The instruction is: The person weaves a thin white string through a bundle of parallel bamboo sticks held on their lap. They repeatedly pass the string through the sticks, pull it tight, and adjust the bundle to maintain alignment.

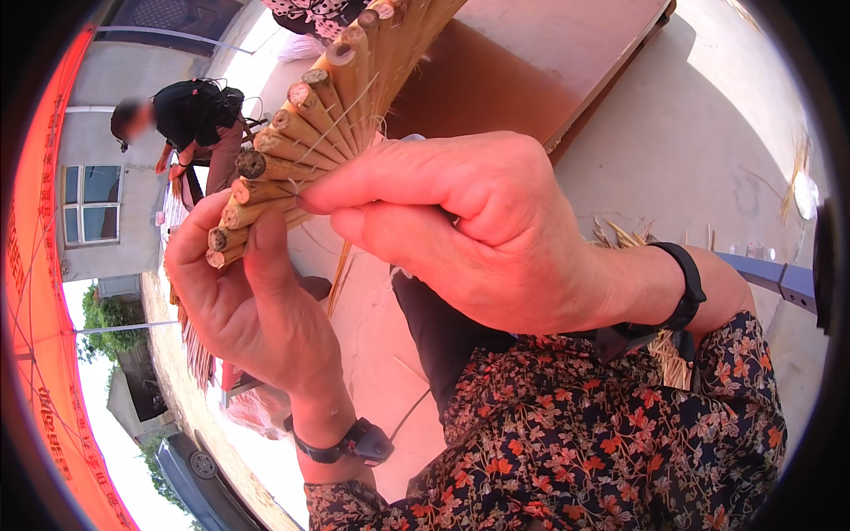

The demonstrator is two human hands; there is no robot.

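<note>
A fan of dry, straw-coloured stalks (332, 119), bound side by side, spreads before me with its round cut ends facing left. My left hand (257, 310) grips the lower end of the row, thumb on the near side and fingers behind. Across the stalks runs a thin pale thread (359, 99), which reaches the fingertips of my right hand (482, 221). Thumb and forefinger of that hand are pressed together in a pinch against the stalks, near my left thumb. The far side of the fan is hidden.
Behind the fan stands a brown board-like surface (478, 84). Loose stalks (633, 237) lie at the right near a blue-grey metal bar (766, 274). Another person (199, 115) bends over at the upper left, beside a red canopy (49, 354). A parked car (199, 478) shows at lower left.
</note>
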